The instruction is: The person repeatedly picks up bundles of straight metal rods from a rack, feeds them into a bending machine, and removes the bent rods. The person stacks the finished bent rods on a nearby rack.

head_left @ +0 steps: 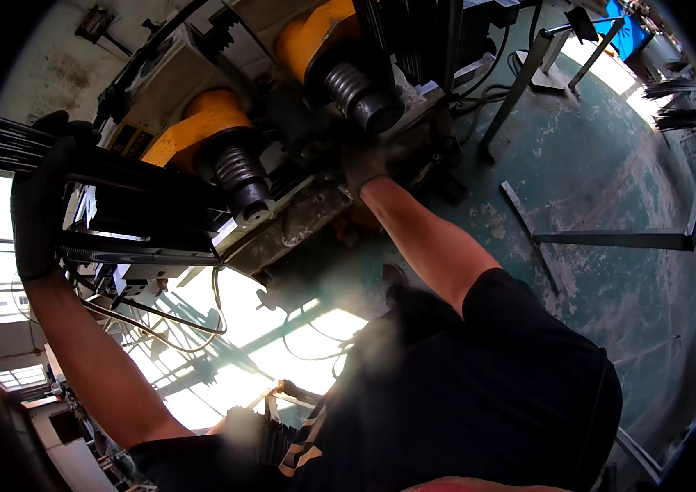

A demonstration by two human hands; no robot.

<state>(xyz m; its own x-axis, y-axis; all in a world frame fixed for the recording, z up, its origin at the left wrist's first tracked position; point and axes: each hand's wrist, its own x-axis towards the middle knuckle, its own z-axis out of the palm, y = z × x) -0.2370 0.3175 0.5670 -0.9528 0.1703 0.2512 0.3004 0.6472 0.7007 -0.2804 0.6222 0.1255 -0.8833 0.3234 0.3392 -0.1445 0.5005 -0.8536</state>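
Observation:
My left hand point(40, 197), in a dark glove, is at the far left with its fingers curled over a bundle of long dark metal bars point(15, 149). These bars run rightward into a machine with two yellow-orange heads point(200, 123). From each head sticks out a ribbed metal shaft point(241, 176) with a dark round end. My right hand point(362, 162), also gloved, reaches into the shadow below the second ribbed shaft point(356, 90). Its fingers are lost in the dark, so what they touch cannot be made out.
Cables point(175, 324) loop below the machine's left side, over a sunlit patch of floor. To the right, a metal stand point(528, 82) and a dark low frame point(610, 239) stand on the worn green floor point(610, 312). Thin dark rods point(676, 102) lie at the far right.

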